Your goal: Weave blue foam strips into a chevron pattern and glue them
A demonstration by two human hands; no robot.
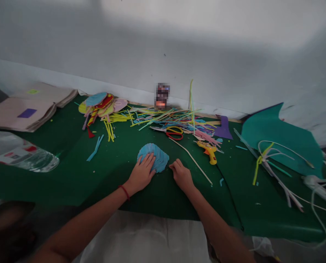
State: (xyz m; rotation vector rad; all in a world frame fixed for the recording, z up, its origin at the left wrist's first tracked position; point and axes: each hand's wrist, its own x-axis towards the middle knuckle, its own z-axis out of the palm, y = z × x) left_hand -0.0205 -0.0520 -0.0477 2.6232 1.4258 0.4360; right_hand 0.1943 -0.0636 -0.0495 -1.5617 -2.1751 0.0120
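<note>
A blue piece made of narrow strips set side by side (160,157) lies on the green tabletop (110,184), rounded at the left and pointed at the right. My left hand (143,170) rests flat on its left part with fingers stretched out, covering some of the strips. Just right of the pointed end, my right hand (181,173) is closed, thumb and forefinger pressed together near the edge. Whatever might be in that pinch is too small to make out. A yellow hot glue gun (210,151) lies beyond it to the right.
Red-and-yellow-handled scissors (175,133) lie before a heap of coloured strips (165,118). Decorated round pieces (99,104) sit at the back left. A plastic bottle (20,153) lies left, near paper stacks (23,109). Teal sheet (283,138) and a glue gun cord (231,193) occupy the right.
</note>
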